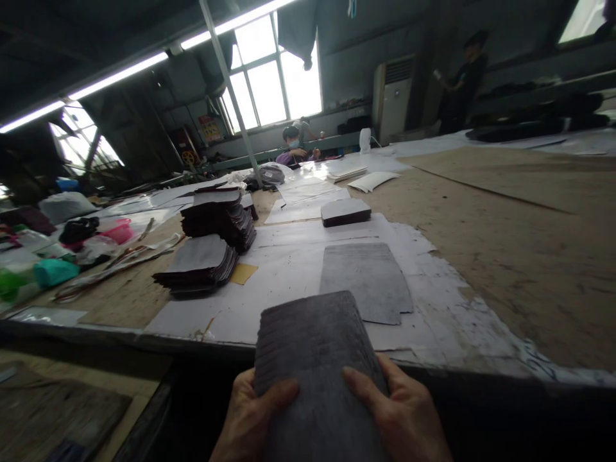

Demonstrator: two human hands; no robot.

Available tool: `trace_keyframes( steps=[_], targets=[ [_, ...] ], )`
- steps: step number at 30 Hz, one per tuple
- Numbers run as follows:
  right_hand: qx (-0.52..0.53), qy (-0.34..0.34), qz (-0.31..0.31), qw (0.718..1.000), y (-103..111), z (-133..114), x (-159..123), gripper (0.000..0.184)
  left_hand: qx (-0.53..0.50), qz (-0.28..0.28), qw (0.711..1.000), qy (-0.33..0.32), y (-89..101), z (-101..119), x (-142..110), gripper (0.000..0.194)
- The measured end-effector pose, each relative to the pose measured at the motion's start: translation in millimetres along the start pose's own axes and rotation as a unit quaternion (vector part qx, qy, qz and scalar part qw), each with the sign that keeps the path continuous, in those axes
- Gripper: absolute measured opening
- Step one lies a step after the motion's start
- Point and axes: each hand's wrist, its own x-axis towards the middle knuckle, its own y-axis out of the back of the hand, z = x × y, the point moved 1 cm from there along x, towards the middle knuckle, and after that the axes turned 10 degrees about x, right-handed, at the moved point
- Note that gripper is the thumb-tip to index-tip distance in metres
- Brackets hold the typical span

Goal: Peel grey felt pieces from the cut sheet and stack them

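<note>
Between my two hands I hold a thick stack of grey sheets (315, 359) at the near table edge, tilted so its top layers fan out in steps. My left hand (257, 407) grips the left side, thumb on top. On the right side my right hand (397, 407) does the same, its fingers wrapped round the edge. Just beyond lie loose grey cut pieces (363, 276) flat on white paper. Farther back sits a small stack of pieces (345, 210). To the left stand a dark-edged stack (199, 260) and a taller one (219, 215) behind it.
White paper (283, 256) with torn edges covers part of the long brown table (505, 256). A small tan piece (243, 274) lies by the left stacks. Bags and a pink basket (115, 231) crowd the far left. One person (296, 147) sits across the table; another (464, 83) stands back right.
</note>
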Motion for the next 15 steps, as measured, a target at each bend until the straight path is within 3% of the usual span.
trace_keyframes(
  steps=[4,8,12,15],
  targets=[
    [-0.1,0.06,0.021,0.993,1.0,-22.4,15.1,0.034,-0.02,0.027,0.999,0.041,-2.3,29.7,13.9,0.041],
    [-0.191,0.107,0.06,0.974,2.6,-34.8,34.1,0.029,0.019,-0.039,0.999,-0.007,-12.6,54.9,27.6,0.04],
    [-0.162,0.129,0.11,0.972,9.0,-26.2,39.3,0.027,0.027,-0.075,0.996,-0.028,-24.2,52.9,30.3,0.037],
    [-0.157,0.145,0.119,0.97,13.1,-18.0,37.1,0.025,0.037,-0.063,0.997,-0.03,-28.7,45.6,32.3,0.041]
  ],
)
